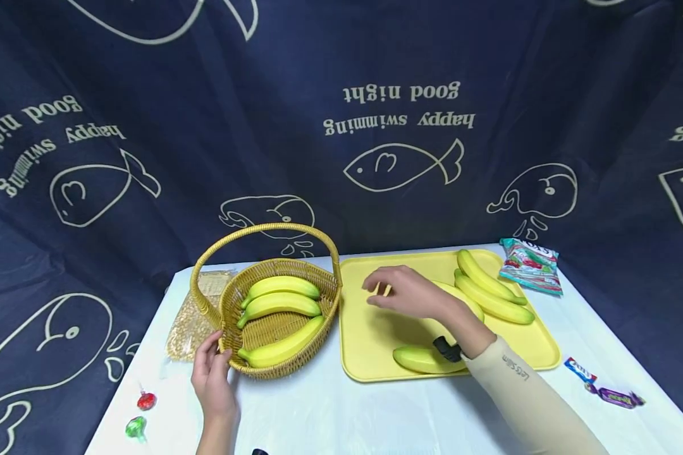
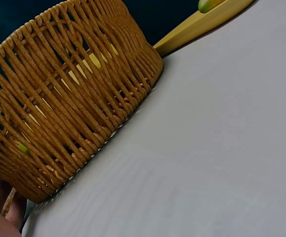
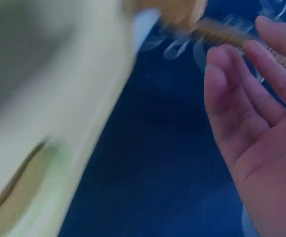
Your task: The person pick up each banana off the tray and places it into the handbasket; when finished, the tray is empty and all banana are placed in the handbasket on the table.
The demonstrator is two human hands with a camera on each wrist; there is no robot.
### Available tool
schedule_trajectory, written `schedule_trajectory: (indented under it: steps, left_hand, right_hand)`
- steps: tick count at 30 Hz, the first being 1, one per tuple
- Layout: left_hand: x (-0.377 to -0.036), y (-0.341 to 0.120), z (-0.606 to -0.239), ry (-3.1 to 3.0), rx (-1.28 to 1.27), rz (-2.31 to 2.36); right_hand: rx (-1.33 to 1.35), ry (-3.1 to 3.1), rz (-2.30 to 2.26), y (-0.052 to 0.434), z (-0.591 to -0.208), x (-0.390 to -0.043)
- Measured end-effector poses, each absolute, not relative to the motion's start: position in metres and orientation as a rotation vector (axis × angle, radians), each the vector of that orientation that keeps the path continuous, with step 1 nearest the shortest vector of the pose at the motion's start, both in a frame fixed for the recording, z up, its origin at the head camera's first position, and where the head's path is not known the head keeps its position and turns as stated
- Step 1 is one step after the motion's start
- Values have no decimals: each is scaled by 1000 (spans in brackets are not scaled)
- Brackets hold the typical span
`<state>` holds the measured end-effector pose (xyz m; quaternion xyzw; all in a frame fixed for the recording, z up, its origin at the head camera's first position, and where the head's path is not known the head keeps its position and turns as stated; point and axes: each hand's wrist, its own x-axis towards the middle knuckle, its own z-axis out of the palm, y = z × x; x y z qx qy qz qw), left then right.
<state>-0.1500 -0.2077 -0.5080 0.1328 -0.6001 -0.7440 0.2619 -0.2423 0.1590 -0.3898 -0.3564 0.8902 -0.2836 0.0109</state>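
Note:
A wicker basket (image 1: 284,370) with a hoop handle holds three yellow bananas (image 1: 281,304). My left hand (image 1: 213,360) grips its near-left rim; the left wrist view shows the basket's woven wall (image 2: 73,98) close up. My right hand (image 1: 378,294) hovers empty over the yellow tray (image 1: 370,341), fingers relaxed and spread. The right wrist view confirms the bare palm (image 3: 251,98), with the blurred tray (image 3: 59,98) beside it. Two bananas (image 1: 492,291) lie at the tray's far right. Another banana (image 1: 467,300) is partly hidden by my right wrist. A third one (image 1: 421,359) lies by the near edge.
The white table (image 1: 330,411) is backed by a dark blue fish-print curtain. A clear packet (image 1: 190,328) lies left of the basket. Red (image 1: 146,400) and green (image 1: 136,428) sweets sit near left. A candy bag (image 1: 530,265) and wrapped sweets (image 1: 615,397) lie right of the tray.

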Motion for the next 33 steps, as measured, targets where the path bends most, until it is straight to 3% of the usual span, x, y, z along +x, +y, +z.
schedule_trajectory:
  steps: [7, 11, 24, 33]
  left_hand:
    - [-151, -207, -511, -1614, 340, -2034]
    - [-152, -208, -512, -1614, 338, -2025]
    - [-152, -204, -508, -1608, 341, -2002]
    - [-151, -207, -508, -1607, 358, -2004]
  right_hand:
    - [-761, 2931, -744, 239, -421, -267]
    - [-705, 2971, -654, 260, -432, -274]
    - [-632, 2916, -464, 267, -443, -279]
    - [-840, 2948, -524, 247, -427, -275]
